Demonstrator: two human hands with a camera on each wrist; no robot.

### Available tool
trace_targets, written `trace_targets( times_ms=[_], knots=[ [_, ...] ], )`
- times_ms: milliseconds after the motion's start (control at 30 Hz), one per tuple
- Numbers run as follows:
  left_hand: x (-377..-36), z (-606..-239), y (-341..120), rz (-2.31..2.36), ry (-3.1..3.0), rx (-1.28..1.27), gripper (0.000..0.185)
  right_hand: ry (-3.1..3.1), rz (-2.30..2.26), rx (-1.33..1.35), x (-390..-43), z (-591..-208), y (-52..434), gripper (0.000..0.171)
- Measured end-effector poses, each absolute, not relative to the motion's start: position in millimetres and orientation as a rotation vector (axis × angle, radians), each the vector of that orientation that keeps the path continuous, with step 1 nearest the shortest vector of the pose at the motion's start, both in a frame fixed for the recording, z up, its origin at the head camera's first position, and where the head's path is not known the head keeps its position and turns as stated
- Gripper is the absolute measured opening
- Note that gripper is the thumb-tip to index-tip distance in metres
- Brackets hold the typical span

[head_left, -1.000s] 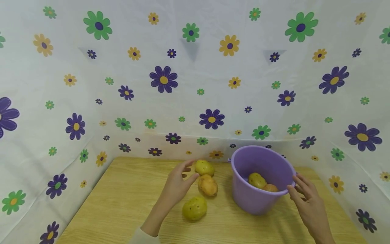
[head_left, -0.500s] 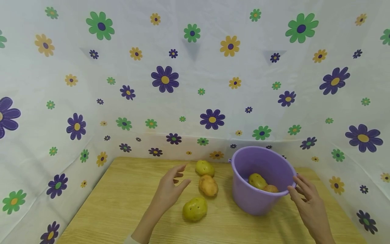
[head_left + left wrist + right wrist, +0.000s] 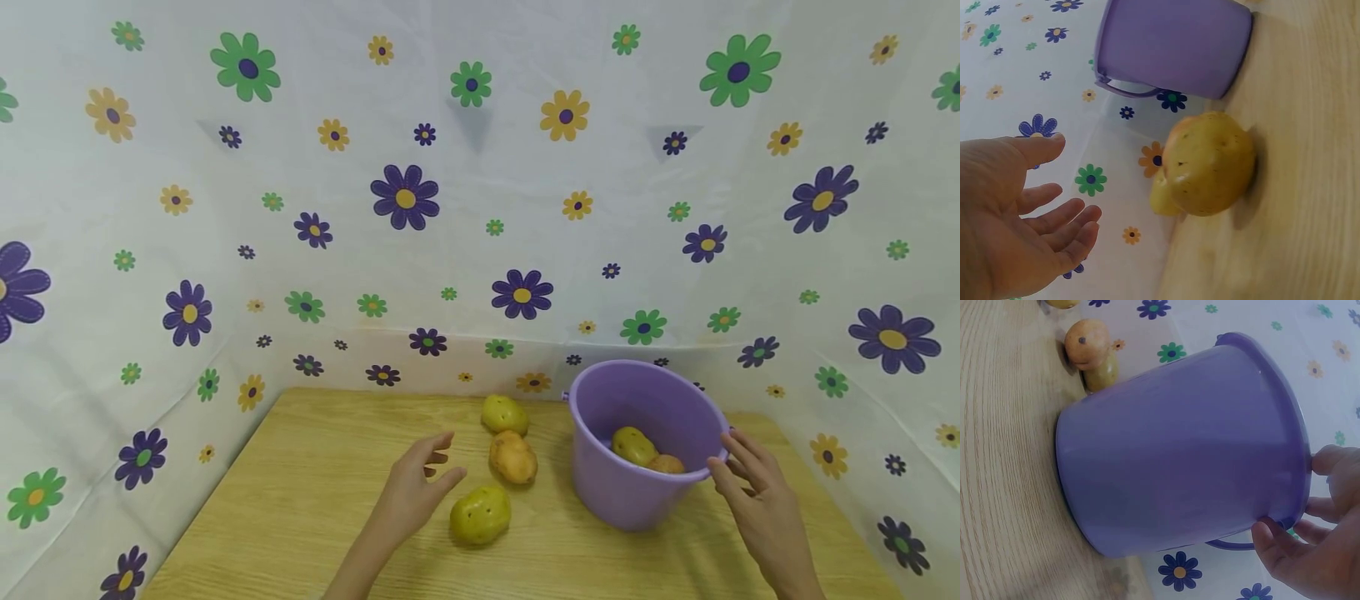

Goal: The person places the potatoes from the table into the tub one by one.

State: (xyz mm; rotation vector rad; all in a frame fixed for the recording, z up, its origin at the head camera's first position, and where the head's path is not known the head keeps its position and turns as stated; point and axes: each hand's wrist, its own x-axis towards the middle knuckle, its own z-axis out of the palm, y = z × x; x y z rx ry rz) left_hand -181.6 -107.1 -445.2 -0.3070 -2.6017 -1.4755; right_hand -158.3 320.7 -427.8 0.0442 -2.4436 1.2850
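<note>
My left hand (image 3: 411, 486) hovers over the table with fingers spread, holding nothing; in the left wrist view it (image 3: 1029, 219) is also apart from everything. A green-yellow potato (image 3: 480, 515) lies just to its right. Farther back sit a tan potato (image 3: 513, 457) and another yellow potato (image 3: 505, 414), close together. A purple bucket (image 3: 626, 492) stands to their right, with a yellow-green potato (image 3: 633, 446) and a reddish-tan one (image 3: 666, 463) inside. At the bucket's right rim, the fingertips of my right hand (image 3: 765, 500) touch it from outside, relaxed.
The wooden table (image 3: 300, 467) reaches back to a white flower-printed cloth (image 3: 465, 275) that encloses its back and both sides. The bucket's purple handle (image 3: 1132, 92) hangs along its side in the left wrist view.
My left hand has drawn back to the left and toward me, away from the two far potatoes. My right hand, the bucket and the potatoes have stayed in place.
</note>
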Motion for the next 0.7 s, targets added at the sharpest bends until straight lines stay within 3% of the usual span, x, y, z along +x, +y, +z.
trace_targets(
  times_ms=[700],
  knots=[
    [-180,-496,-108,-1.51,-2.76,-0.377,0.062,-2.42,1.291,0.058,-158,-427,320,0.053]
  ],
)
